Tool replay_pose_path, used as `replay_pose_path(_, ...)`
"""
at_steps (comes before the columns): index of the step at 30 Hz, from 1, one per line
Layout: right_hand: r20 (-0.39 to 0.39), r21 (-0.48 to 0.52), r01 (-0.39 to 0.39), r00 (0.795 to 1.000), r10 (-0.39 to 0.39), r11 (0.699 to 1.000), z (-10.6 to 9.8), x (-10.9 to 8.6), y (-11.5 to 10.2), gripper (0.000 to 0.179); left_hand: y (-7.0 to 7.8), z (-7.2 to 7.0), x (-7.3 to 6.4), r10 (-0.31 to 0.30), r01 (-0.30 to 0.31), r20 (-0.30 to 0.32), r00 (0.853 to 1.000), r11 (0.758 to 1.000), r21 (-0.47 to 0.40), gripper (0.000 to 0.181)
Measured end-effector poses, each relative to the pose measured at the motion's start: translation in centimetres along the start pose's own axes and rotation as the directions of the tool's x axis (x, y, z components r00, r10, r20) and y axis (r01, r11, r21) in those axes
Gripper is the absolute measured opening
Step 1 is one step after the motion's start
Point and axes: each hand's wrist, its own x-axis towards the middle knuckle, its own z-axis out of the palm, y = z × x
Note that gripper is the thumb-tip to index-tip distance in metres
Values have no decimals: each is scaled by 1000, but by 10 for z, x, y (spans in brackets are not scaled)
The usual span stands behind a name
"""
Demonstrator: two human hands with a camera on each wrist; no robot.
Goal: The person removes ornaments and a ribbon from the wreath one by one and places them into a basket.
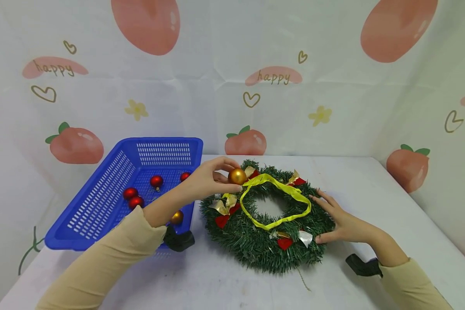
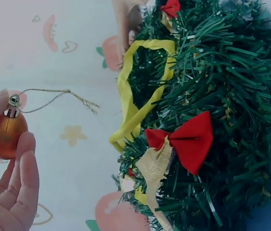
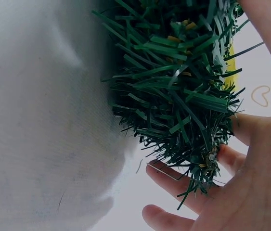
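Observation:
A gold Christmas ball (image 1: 237,176) with a metal cap is pinched between the thumb and fingers of my left hand (image 1: 208,179). Its loop of gold string (image 2: 58,91) hangs free in the left wrist view. That hand is above the far left part of a green tinsel wreath (image 1: 248,245), which lies flat with red, gold and silver bows and a yellow ribbon (image 1: 276,224) on it. At the wreath's right edge, my right hand (image 1: 342,224) rests with fingers spread, touching the tinsel; the right wrist view shows some fingertips (image 3: 161,171) along its side.
To the left, a blue plastic basket (image 1: 89,198) stands close to the wreath. Inside are several red balls (image 1: 130,193) and a gold one (image 1: 177,217), partly behind my left forearm. A patterned cloth (image 1: 217,107) hangs behind the white table (image 1: 356,181).

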Motion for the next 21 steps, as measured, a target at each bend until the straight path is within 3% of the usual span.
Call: replay_pose_path(21, -2, 3, 2, 1000, -2, 1000, 0, -2, -1, 102, 0, -43, -24, -23, 23, -123, 992, 1000, 2, 50)
